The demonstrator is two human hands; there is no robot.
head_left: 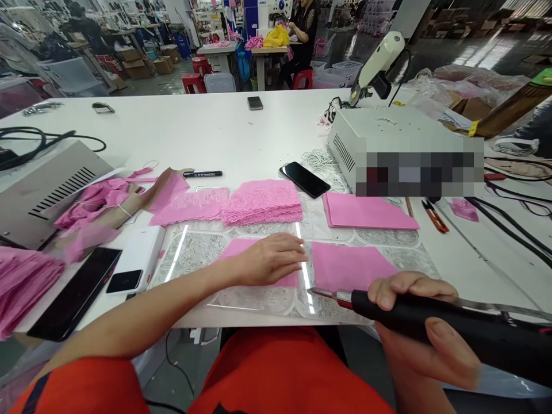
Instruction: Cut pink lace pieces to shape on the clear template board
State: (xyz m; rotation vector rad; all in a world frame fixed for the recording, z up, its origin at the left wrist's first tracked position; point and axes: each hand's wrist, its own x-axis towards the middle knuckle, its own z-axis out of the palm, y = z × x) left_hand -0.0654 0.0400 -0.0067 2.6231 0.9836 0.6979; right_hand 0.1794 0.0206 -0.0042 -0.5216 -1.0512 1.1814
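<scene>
My left hand (272, 260) lies palm down with fingers stretched out over a pink fabric piece (239, 247) on the clear patterned mat (190, 253). My right hand (420, 322) is wrapped round a thick black handheld tool (397, 307). Its thin metal tip points left, near the lower edge of a second flat pink piece (349, 267). Behind my left hand sits a stack of lacy pink pieces (263, 202), with more lacy fabric (194, 206) to its left. A stack of plain pink sheets (368, 211) rests at the back right of the mat.
A grey metal box (397, 123) stands at the back right, a second (56, 184) at the left. Phones (307, 179), a marker (202, 173), orange-handled cutters (435, 217), cables and pink scraps (97, 201) lie around. Beyond the table, a person in black (301, 43) sits.
</scene>
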